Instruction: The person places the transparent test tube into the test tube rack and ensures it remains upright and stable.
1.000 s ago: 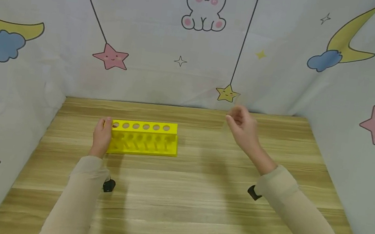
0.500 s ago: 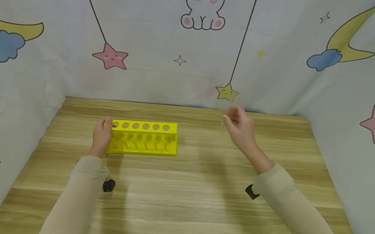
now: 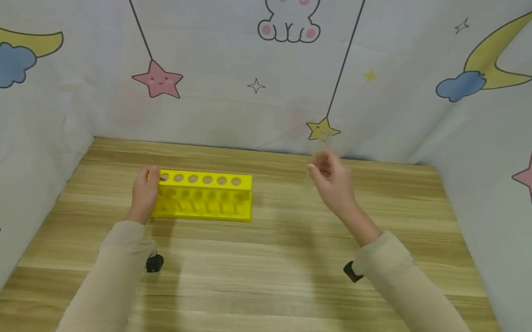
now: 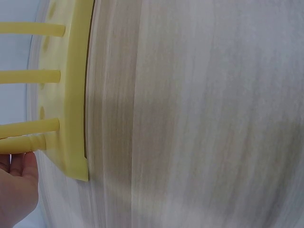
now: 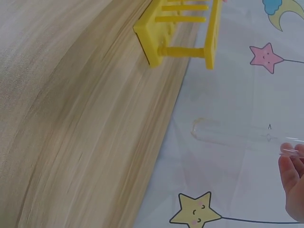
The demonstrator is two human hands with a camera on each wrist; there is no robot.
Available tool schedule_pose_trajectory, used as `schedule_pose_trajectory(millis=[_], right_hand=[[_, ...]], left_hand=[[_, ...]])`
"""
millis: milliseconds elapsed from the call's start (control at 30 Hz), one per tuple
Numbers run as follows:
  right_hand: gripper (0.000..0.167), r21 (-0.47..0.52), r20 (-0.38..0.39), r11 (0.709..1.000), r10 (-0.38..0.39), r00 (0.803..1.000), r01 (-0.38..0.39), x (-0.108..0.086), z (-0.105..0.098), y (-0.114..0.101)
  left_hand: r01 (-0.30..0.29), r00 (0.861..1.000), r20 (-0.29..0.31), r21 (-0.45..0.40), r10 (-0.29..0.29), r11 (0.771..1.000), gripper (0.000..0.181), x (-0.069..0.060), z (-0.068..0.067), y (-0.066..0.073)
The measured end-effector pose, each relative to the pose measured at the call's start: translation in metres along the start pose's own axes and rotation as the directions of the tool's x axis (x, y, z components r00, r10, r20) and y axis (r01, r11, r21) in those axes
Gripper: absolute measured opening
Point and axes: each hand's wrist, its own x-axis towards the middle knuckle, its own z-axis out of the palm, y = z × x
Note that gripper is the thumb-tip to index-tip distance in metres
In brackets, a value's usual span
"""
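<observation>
We see a wooden counter (image 3: 251, 282), pale tan with darker brown bands, its grain running from side to side. Directly on it, left of the middle and nearer the far edge than the near one, we find a yellow rack (image 3: 205, 186) standing upright on its base, its long side roughly in line with that far edge. We count six round holes along its top. Soft shadows (image 3: 166, 299) fall across the wood.
</observation>
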Motion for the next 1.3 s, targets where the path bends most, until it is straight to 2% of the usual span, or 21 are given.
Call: schedule_pose_trajectory(millis=[433, 700, 1100, 1233, 1300], right_hand=[[0.017, -0.006, 0.052, 1.0, -0.001, 0.999, 0.001, 0.001, 0.006, -0.006], [0.016, -0.022, 0.075, 0.999, -0.023, 0.997, 0.024, 0.002, 0.008, -0.007], [0.019, -0.03, 0.095, 1.0, 0.003, 0.995, 0.0, 0.006, 0.013, -0.013], [0.019, -0.041, 0.102, 0.999, 0.0, 0.995, 0.004, 0.008, 0.016, -0.01], [0.02, -0.029, 0.104, 1.0, -0.002, 0.995, 0.005, 0.01, 0.018, -0.002]], left_hand=[[-0.011, 1.0, -0.006, 0.009, 0.012, 1.0, 0.046, 0.002, 0.0, -0.003], [-0.016, 1.0, -0.006, 0.006, 0.016, 1.0, 0.047, 0.0, 0.0, -0.003], [-0.011, 1.0, -0.011, 0.008, 0.011, 1.0, 0.051, 0.001, 0.001, -0.004], [-0.012, 1.0, -0.012, 0.01, 0.012, 1.0, 0.055, 0.001, 0.001, -0.003], [-0.015, 1.0, -0.014, 0.009, 0.015, 1.0, 0.054, 0.001, 0.001, -0.003]])
